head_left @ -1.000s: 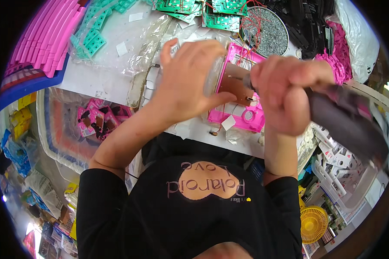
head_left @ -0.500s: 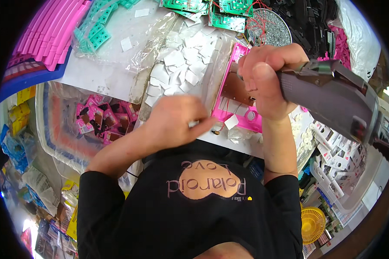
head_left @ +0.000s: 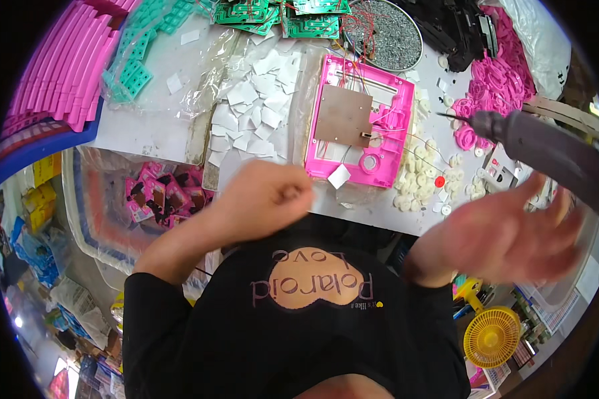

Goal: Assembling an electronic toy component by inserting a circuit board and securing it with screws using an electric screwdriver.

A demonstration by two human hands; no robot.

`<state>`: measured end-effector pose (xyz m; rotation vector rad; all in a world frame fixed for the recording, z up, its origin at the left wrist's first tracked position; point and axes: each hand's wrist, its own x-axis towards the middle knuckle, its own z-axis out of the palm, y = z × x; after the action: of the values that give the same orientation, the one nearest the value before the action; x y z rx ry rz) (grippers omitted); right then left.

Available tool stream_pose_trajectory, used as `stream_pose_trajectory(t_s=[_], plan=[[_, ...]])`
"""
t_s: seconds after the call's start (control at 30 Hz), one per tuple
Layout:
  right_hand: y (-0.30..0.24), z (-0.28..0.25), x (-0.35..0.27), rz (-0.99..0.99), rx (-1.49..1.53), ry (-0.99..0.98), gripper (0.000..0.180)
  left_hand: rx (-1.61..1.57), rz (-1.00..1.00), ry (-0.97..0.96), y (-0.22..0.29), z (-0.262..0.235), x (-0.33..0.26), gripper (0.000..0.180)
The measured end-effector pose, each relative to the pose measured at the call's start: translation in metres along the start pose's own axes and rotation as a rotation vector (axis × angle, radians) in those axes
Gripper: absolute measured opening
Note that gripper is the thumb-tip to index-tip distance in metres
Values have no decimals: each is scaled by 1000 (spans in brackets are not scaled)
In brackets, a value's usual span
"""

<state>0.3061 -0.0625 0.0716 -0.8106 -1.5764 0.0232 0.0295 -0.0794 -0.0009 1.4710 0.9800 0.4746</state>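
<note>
the left hand (head_left: 263, 199) is clenched in a fist near the table edge; the right hand (head_left: 506, 233) (blurred) is spread and holds nothing, under the grey electric screwdriver (head_left: 546, 143), right of the pink frame (head_left: 359, 120) lying flat on the table (head_left: 146, 130).

Clear plastic bag (head_left: 256, 86) of white square labels (head_left: 249, 110), seemingly, lies mid-table.

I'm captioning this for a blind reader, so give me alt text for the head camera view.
Seen from above, a person's left hand is curled loosely and the right hand is open and blurred, both empty, near a pink plastic frame with a brown board on a cluttered white table. A grey power screwdriver hangs at right, above scattered small white discs.
</note>
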Motion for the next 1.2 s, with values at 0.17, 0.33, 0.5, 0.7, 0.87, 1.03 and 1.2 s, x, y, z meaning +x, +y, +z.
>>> stream_pose_trajectory(t_s=[0.17, 0.33, 0.5, 0.7, 0.87, 1.03, 1.2], plan=[[-18, 29, -51, 333, -171, -882, 40, 452, -29, 238, -2, -62, 32, 14], [6, 37, -70, 318, -113, -839, 14, 674, 528, 403, 6, -36, 45, 27], [20, 44, -58, 609, 59, -817, 10, 637, 516, 117, 9, -10, 54, 23], [20, 42, -74, 635, 205, -550, 13, 54, -71, -19, 14, -9, 50, 20], [11, 39, -87, 568, 187, -504, 14, -250, -263, -140, 25, -2, 56, 22], [6, 28, -79, 629, 249, -627, 23, -98, -157, -107, 15, 2, 52, 19], [-7, 39, -70, 1052, 298, -614, 37, 38, -44, 2, 14, 6, 45, 17]])
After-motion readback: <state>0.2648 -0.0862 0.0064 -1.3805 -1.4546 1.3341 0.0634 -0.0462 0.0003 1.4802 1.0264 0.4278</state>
